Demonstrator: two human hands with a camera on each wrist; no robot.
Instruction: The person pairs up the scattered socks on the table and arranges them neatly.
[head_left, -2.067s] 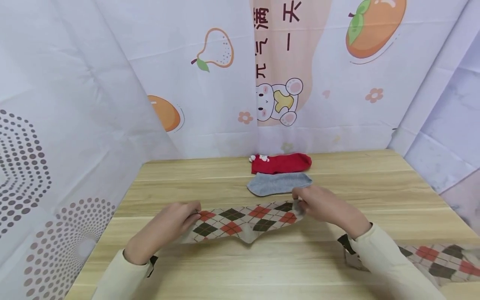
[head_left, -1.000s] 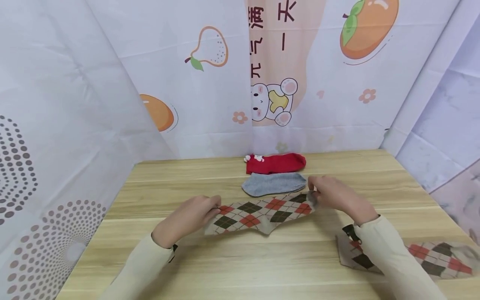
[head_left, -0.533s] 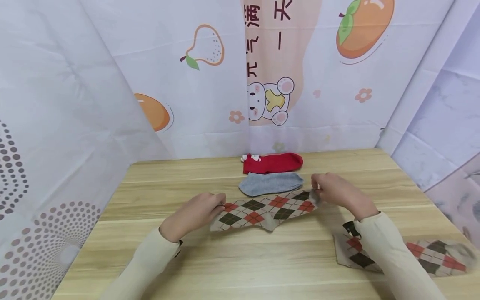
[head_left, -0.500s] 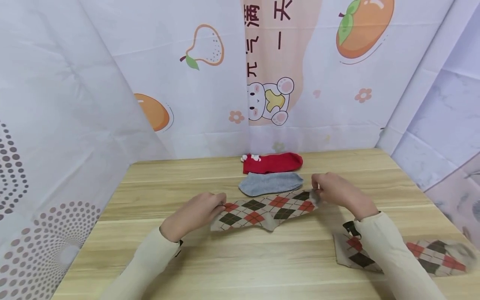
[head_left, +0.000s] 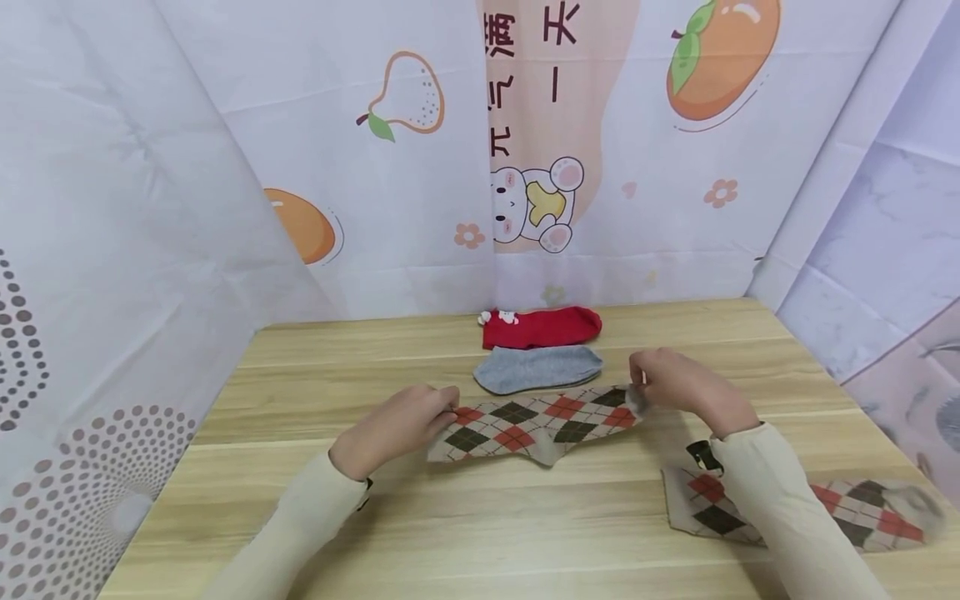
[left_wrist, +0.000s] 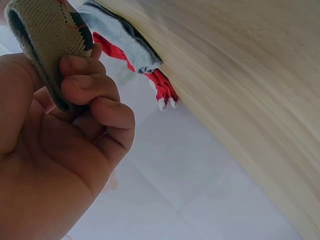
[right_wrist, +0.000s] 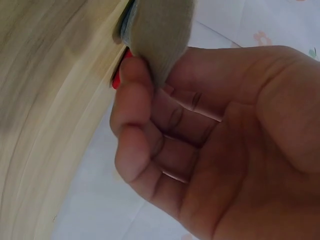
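Note:
An argyle sock [head_left: 517, 425] in beige, red and dark green stretches between my two hands, just in front of the grey socks. My left hand [head_left: 401, 427] pinches its cuff end; in the left wrist view the ribbed cuff [left_wrist: 47, 45] sits between thumb and curled fingers. My right hand [head_left: 686, 387] pinches the plain beige toe, and the right wrist view shows that toe [right_wrist: 162, 35] between thumb and forefinger. The heel hangs down at the middle. A second argyle sock [head_left: 873, 512] lies on the table at the right, partly hidden by my right sleeve.
Grey socks [head_left: 536, 368] lie flat behind the held sock. Beyond them, near the back edge, are red socks [head_left: 547, 327] with a white figure at the cuff. The wooden table [head_left: 480, 533] is walled by a printed white curtain [head_left: 420, 275].
Both hands have carried the stretched sock to the right and slightly back, close to the grey socks. In the last half second they have barely moved. The view has shifted a little.

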